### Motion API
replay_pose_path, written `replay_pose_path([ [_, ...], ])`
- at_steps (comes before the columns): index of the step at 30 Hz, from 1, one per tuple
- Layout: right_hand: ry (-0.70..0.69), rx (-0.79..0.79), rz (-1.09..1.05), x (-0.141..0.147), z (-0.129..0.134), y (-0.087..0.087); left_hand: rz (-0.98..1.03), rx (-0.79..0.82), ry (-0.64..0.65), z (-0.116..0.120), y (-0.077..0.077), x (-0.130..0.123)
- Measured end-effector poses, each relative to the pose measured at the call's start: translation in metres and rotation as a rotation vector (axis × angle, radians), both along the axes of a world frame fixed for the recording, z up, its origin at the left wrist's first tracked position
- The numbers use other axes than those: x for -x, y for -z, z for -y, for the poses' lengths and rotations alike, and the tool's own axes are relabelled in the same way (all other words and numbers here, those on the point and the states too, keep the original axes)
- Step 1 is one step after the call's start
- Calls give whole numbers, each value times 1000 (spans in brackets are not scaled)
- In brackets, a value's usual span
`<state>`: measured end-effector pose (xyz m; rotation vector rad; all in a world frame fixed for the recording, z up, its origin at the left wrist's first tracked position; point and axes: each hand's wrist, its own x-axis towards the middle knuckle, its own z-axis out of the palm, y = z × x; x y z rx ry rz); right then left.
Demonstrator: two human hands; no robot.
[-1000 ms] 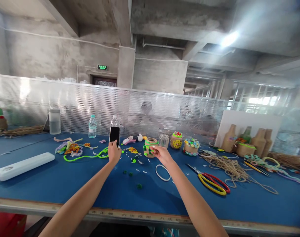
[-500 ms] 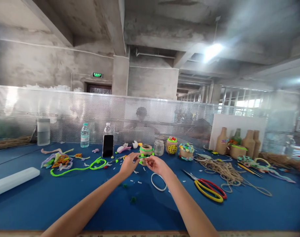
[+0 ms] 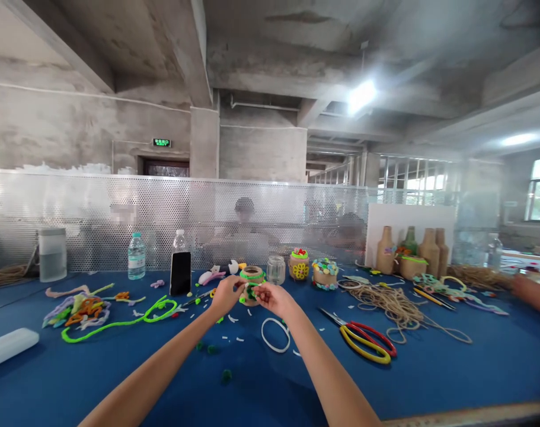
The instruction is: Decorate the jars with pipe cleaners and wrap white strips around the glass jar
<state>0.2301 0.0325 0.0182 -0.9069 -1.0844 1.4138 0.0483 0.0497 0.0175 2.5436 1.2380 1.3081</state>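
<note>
A small twine-wrapped jar (image 3: 252, 272) with bright green fuzzy trim round its rim stands just beyond my hands. My left hand (image 3: 229, 295) reaches in from the left, thumb and fingertips pinched on a short green pipe cleaner (image 3: 251, 292). From the other side, my right hand (image 3: 275, 299) pinches the same piece, fingers curled. The piece is held up before the jar's front; whether it touches the jar I cannot tell. Below my right wrist lies a white ring (image 3: 275, 335).
Red-and-yellow-handled scissors (image 3: 366, 343) lie right, near loose twine (image 3: 392, 305). A phone (image 3: 181, 273) leans on a bottle. Pipe cleaners (image 3: 80, 309) are heaped left. A glass jar (image 3: 275, 270) and decorated jars (image 3: 325, 275) stand behind. Another person's hand (image 3: 531, 295) shows far right.
The view has turned slightly right, so the table things sit further left. My hands stay together at the jar, and the green piece between my fingertips now shows more plainly.
</note>
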Motion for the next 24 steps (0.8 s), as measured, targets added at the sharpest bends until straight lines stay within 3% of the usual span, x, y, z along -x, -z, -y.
replay_pose_path([
  [4, 193, -32, 130, -22, -14, -7, 23, 28, -35, -13, -8, -5],
  [7, 262, -115, 211, -42, -28, -16, 42, 30, -36, -21, -12, -9],
  [10, 212, -197, 275, -51, -40, -24, 70, 42, -25, -31, -15, -15],
  [15, 8, -280, 331, -53, -54, -30, 147, 109, -7, -48, -14, -17],
  [18, -63, -293, 319, -55, -61, -29, 192, 147, 23, -56, -15, -14],
  [24, -82, -301, 236, -60, -70, -17, 250, 269, 117, -68, -12, -15],
])
